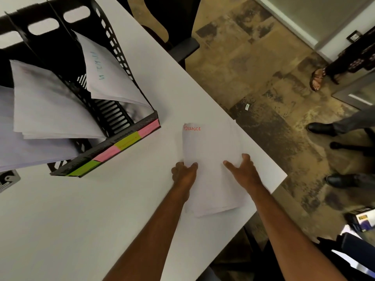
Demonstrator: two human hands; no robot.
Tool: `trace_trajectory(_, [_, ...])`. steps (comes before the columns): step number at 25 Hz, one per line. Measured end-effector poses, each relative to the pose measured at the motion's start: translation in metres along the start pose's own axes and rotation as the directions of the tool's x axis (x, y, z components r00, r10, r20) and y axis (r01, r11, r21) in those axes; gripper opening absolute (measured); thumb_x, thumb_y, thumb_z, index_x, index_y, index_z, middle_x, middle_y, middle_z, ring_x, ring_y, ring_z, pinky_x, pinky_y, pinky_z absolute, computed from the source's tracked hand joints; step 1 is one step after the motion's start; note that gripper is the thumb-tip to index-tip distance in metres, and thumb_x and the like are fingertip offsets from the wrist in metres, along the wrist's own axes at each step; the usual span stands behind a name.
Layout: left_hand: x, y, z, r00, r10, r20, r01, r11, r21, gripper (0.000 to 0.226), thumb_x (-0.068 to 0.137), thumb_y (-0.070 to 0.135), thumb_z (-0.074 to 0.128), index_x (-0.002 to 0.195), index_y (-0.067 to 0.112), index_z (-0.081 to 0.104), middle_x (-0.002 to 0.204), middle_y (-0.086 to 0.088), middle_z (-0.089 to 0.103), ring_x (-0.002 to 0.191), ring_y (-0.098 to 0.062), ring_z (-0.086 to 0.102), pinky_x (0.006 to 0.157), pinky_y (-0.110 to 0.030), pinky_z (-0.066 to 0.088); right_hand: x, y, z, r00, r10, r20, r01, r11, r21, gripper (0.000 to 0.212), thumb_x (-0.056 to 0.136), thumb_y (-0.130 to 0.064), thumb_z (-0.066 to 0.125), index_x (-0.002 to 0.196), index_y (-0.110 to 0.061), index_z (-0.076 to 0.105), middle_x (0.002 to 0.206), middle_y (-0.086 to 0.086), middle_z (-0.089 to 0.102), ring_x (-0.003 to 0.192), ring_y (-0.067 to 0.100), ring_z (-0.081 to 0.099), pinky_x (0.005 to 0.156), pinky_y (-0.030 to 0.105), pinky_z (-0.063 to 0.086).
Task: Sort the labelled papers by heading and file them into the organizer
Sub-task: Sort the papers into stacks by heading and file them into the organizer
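A stack of white papers (211,157) headed FINANCE in red lies on the white table (101,209) near its right edge. My left hand (183,173) grips the stack's left edge, thumb on top. My right hand (242,170) rests on the stack's right side with fingers spread. To the left stands a black mesh organizer (113,116) with several slots and pink and green sticky labels along its front. Sheets lean in its slots, one with blue writing (101,67).
The table's right edge runs diagonally just beyond the stack. On the floor to the right are other people's feet in dark shoes (320,128) and a sandal (317,79). A chair (178,47) sits at the far side. A small box (9,179) lies at the left.
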State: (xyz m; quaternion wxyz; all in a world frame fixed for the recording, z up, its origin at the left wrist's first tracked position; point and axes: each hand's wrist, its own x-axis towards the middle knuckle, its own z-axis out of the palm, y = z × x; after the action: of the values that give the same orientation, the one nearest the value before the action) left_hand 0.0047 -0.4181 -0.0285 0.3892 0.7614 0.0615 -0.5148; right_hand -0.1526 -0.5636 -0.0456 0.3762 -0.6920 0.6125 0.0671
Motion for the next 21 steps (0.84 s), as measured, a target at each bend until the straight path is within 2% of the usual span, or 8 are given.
trace_trajectory(3, [0.002, -0.015, -0.012, 0.982, 0.086, -0.170, -0.070, 0.993, 0.100, 0.050, 0.099, 0.042, 0.054, 0.138, 0.012, 0.047, 0.139, -0.010, 0.044, 0.129, -0.030, 0.045, 0.107, -0.048, 0.045, -0.009, -0.005, 0.015, 0.991, -0.039, 0.131, 0.021, 0.990, 0.137, 0.058, 0.085, -0.053, 0.069, 0.124, -0.013, 0.056, 0.121, 0.007, 0.064, 0.109, 0.027, 0.062, 0.093, 0.043, 0.053])
trace_trajectory(4, [0.002, -0.019, -0.019, 0.970, 0.125, -0.209, -0.108, 0.990, 0.087, 0.037, 0.099, 0.040, 0.057, 0.123, 0.012, 0.055, 0.125, -0.010, 0.053, 0.118, -0.030, 0.053, 0.098, -0.047, 0.052, -0.015, -0.010, 0.021, 0.984, -0.044, 0.173, 0.003, 0.973, 0.230, 0.052, 0.087, -0.048, 0.070, 0.124, -0.013, 0.058, 0.122, 0.005, 0.066, 0.107, 0.022, 0.063, 0.091, 0.039, 0.054])
trace_trajectory(6, [0.001, -0.027, -0.035, 0.957, 0.175, -0.231, -0.174, 0.984, 0.026, 0.020, 0.097, 0.035, 0.062, 0.093, 0.016, 0.055, 0.095, -0.007, 0.060, 0.090, -0.027, 0.060, 0.072, -0.034, 0.055, -0.027, -0.020, 0.031, 0.966, -0.056, 0.251, -0.047, 0.922, 0.384, 0.045, 0.091, -0.034, 0.071, 0.129, -0.014, 0.058, 0.127, 0.002, 0.065, 0.102, 0.012, 0.063, 0.082, 0.023, 0.052])
trace_trajectory(8, [-0.004, -0.032, -0.058, 0.966, 0.167, -0.200, -0.187, 0.979, -0.084, 0.015, 0.096, 0.028, 0.065, 0.098, 0.018, 0.054, 0.096, -0.005, 0.063, 0.082, -0.019, 0.061, 0.062, -0.024, 0.049, -0.043, -0.035, 0.045, 0.952, -0.125, 0.280, -0.013, 0.897, 0.442, 0.036, 0.093, -0.019, 0.069, 0.128, -0.017, 0.059, 0.126, 0.002, 0.067, 0.098, 0.005, 0.063, 0.076, 0.015, 0.047])
trace_trajectory(11, [-0.021, -0.033, -0.097, 0.977, 0.165, -0.132, -0.201, 0.920, -0.337, 0.031, 0.092, 0.018, 0.072, 0.121, 0.015, 0.061, 0.111, -0.002, 0.071, 0.090, -0.013, 0.070, 0.063, -0.022, 0.057, -0.069, -0.061, 0.054, 0.937, -0.234, 0.261, 0.075, 0.860, 0.504, 0.029, 0.093, -0.010, 0.066, 0.117, -0.027, 0.063, 0.117, -0.004, 0.071, 0.102, 0.010, 0.068, 0.082, 0.018, 0.050])
trace_trajectory(14, [-0.050, -0.029, -0.142, 0.956, 0.277, -0.101, -0.291, 0.837, -0.463, 0.037, 0.086, 0.013, 0.077, 0.121, 0.015, 0.068, 0.112, -0.008, 0.077, 0.095, -0.021, 0.075, 0.073, -0.029, 0.060, -0.102, -0.087, 0.053, 0.916, -0.351, 0.195, 0.168, 0.776, 0.608, 0.033, 0.091, -0.005, 0.067, 0.111, -0.031, 0.067, 0.110, -0.007, 0.075, 0.103, 0.012, 0.070, 0.089, 0.027, 0.055])
trace_trajectory(17, [-0.086, -0.028, -0.180, 0.856, 0.511, -0.085, -0.493, 0.754, -0.434, 0.039, 0.079, 0.024, 0.083, 0.115, 0.033, 0.071, 0.113, 0.001, 0.077, 0.102, -0.017, 0.074, 0.076, -0.027, 0.060, -0.132, -0.106, 0.047, 0.896, -0.436, 0.078, 0.270, 0.677, 0.685, 0.041, 0.086, -0.006, 0.073, 0.116, -0.032, 0.066, 0.111, -0.006, 0.074, 0.104, 0.011, 0.070, 0.086, 0.026, 0.056])
trace_trajectory(21, [-0.124, -0.040, -0.202, 0.769, 0.617, -0.168, -0.637, 0.716, -0.286, 0.031, 0.079, 0.033, 0.078, 0.102, 0.053, 0.071, 0.099, 0.022, 0.076, 0.093, 0.003, 0.071, 0.071, -0.010, 0.054, -0.166, -0.110, 0.043, 0.875, -0.482, -0.049, 0.363, 0.585, 0.725, 0.035, 0.084, -0.013, 0.076, 0.108, -0.039, 0.071, 0.108, -0.016, 0.074, 0.100, 0.003, 0.069, 0.077, 0.011, 0.053])
